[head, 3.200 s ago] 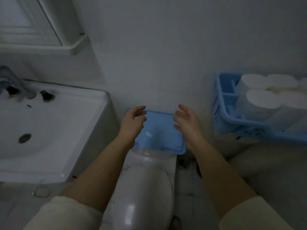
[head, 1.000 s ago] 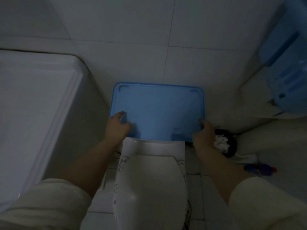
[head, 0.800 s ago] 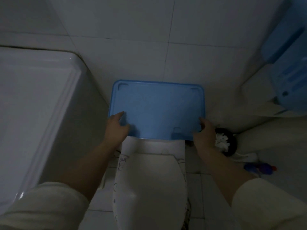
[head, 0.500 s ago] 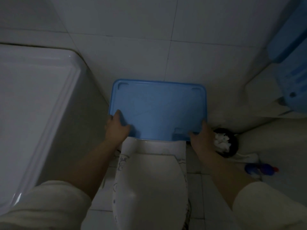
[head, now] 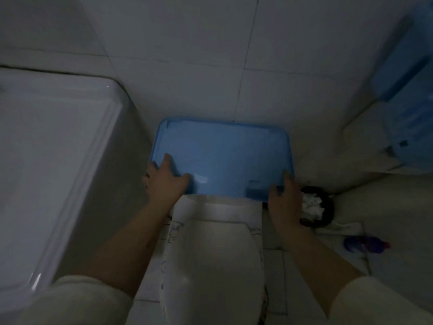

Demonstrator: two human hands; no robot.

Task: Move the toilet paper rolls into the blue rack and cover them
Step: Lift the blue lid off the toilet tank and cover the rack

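A flat blue lid (head: pixel 222 156) lies on top of the toilet tank, against the tiled wall. My left hand (head: pixel 164 179) grips its near-left corner, thumb on top. My right hand (head: pixel 284 198) grips its near-right corner. The blue rack (head: pixel 407 97) hangs on the wall at the far right edge, seen from below and blurred. The toilet paper rolls are hidden from this angle.
A white sink (head: pixel 51 165) fills the left side. The white toilet (head: pixel 210 261) with closed seat lid is below the blue lid. A black bin with white paper (head: pixel 316 207) stands on the floor at right, with a purple bottle (head: pixel 365 245) lying beside it.
Since 3.2 s ago my view dropped from the rack and rolls to the toilet, and both hands closed on the lid's near corners. In the last second the lid barely moved.
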